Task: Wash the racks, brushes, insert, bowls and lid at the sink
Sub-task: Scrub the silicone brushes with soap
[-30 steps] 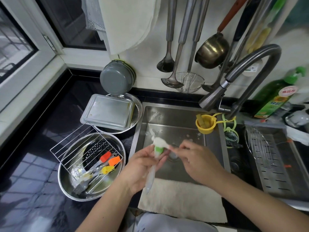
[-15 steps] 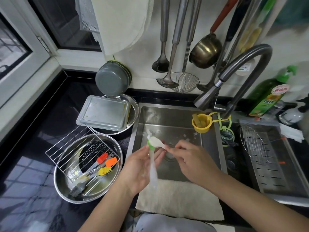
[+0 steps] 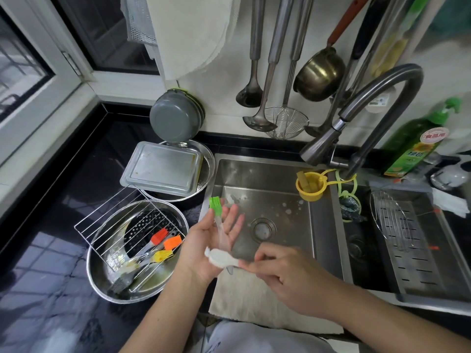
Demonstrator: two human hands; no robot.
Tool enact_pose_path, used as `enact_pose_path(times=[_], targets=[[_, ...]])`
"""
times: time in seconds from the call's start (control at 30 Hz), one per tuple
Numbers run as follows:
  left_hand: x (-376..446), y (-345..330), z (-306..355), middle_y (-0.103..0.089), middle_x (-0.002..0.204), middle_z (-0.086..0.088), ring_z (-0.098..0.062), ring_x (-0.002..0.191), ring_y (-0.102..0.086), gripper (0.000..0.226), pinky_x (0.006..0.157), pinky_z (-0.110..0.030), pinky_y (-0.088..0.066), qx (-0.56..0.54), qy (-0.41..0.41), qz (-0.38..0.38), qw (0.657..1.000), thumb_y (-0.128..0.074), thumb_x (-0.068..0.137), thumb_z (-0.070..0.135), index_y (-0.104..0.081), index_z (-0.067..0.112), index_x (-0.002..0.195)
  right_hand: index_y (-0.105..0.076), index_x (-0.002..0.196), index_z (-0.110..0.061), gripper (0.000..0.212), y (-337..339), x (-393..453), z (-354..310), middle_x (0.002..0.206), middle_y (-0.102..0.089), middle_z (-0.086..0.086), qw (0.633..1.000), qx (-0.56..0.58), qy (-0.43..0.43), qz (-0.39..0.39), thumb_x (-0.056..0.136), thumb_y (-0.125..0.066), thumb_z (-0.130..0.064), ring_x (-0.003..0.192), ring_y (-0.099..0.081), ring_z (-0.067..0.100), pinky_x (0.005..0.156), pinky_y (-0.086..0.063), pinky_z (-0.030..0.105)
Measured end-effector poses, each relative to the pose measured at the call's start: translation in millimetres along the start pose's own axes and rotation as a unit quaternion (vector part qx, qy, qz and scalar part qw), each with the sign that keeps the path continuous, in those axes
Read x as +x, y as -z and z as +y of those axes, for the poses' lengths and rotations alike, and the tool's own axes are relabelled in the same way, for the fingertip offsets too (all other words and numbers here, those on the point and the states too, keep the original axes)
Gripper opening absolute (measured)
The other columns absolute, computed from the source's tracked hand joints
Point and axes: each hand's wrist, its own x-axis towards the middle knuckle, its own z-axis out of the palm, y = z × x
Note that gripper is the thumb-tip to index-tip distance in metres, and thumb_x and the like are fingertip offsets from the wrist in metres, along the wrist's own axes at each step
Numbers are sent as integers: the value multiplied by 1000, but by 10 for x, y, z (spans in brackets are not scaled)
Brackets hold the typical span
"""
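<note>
A green-tipped brush [image 3: 215,205] with a clear handle lies across the palm of my left hand [image 3: 211,240], whose fingers are spread flat over the sink's left edge. My right hand [image 3: 283,271] pinches a white scrubbing pad [image 3: 221,258] and presses it against the lower end of the brush handle. On the counter to the left, a steel bowl [image 3: 102,271] holds a wire rack [image 3: 122,225], a perforated insert [image 3: 145,225] and several brushes with orange and yellow tips [image 3: 165,244]. Behind it a rectangular metal lid [image 3: 163,169] rests on another steel bowl [image 3: 207,161].
The sink basin [image 3: 267,200] has foam specks around its drain. A faucet [image 3: 356,118] arches over it, with a yellow cup [image 3: 311,186] on its rim. A drying tray with a rack [image 3: 397,225] sits right. A cloth [image 3: 257,299] drapes the front edge. Ladles hang above.
My left hand has opened flat, letting the brush lie along the palm. My right hand slid the white pad from the green tip down to the lower end of the handle.
</note>
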Motion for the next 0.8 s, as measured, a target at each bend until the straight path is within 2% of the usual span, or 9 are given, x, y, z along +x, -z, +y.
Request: enact_pose_path(times=[0.1, 0.2, 0.27, 0.37, 0.43, 0.53, 0.67, 0.73, 0.8], targets=[[37, 5, -18, -75, 94, -8, -25, 92, -78, 28, 93, -51, -60, 5, -9, 13, 1000, -46, 109, 25, -66, 6, 115, -58, 137, -43, 41, -19, 43, 50, 93, -52, -16, 1000, -12, -14, 7, 103, -55, -21, 72, -49, 6, 61, -44, 27], [20, 0, -78, -76, 105, -12, -26, 95, -78, 30, 99, -49, -55, 6, -3, 21, 1000, -47, 107, 25, -66, 5, 118, -60, 136, -41, 40, -2, 238, 196, 93, -51, -16, 997, -26, -54, 57, 102, -56, -19, 76, -50, 6, 63, -45, 25], [48, 59, -10, -75, 109, -10, -26, 99, -77, 30, 97, -48, -57, 1, -13, 23, 1000, -48, 107, 27, -65, 5, 118, -59, 136, -42, 38, -34, 153, 148, 92, -52, -16, 999, -6, -39, 29, 103, -54, -24, 74, -51, 7, 63, -45, 26], [117, 157, 115, -74, 102, -8, -23, 96, -78, 27, 92, -49, -61, -24, -34, 29, 999, -46, 109, 25, -63, 4, 115, -52, 138, -53, 42, -114, -49, 38, 93, -51, -17, 999, 25, -6, -23, 104, -52, -28, 69, -50, 8, 60, -43, 25], [110, 159, 49, -75, 97, -11, -26, 90, -79, 28, 94, -49, -60, 7, -21, 45, 999, -44, 110, 23, -63, 2, 111, -52, 138, -52, 43, -161, 71, 172, 92, -51, -18, 1000, 3, -29, 6, 104, -53, -26, 70, -51, 8, 61, -46, 30], [113, 244, -11, -73, 111, -14, -32, 100, -76, 28, 92, -49, -55, 23, -8, 63, 998, -45, 109, 21, -64, 0, 113, -56, 137, -48, 42, -237, 195, 282, 90, -50, -18, 998, 6, -54, 32, 103, -55, -23, 75, -52, 7, 64, -48, 34], [197, 460, 142, -69, 117, -15, -27, 103, -76, 29, 77, -47, -65, -11, -40, 76, 996, -43, 110, 21, -61, -2, 114, -55, 136, -53, 37, -370, -32, 147, 91, -50, -17, 997, 55, -42, -37, 106, -50, -33, 74, -50, 8, 63, -44, 31], [218, 533, 95, -70, 119, -15, -26, 106, -73, 30, 76, -45, -65, 49, -36, 101, 993, -41, 112, 20, -61, -2, 115, -58, 134, -51, 37, -449, 83, 233, 90, -51, -15, 996, 53, -66, -15, 104, -53, -30, 75, -52, 9, 65, -46, 31], [285, 689, -3, -75, 102, -12, -25, 93, -75, 28, 72, -41, -62, 172, -36, 142, 974, -39, 112, 17, -59, -2, 119, -62, 130, -45, 43, -511, 279, 336, 89, -55, -9, 988, 88, -120, 41, 99, -62, -16, 78, -55, 12, 68, -46, 29]])
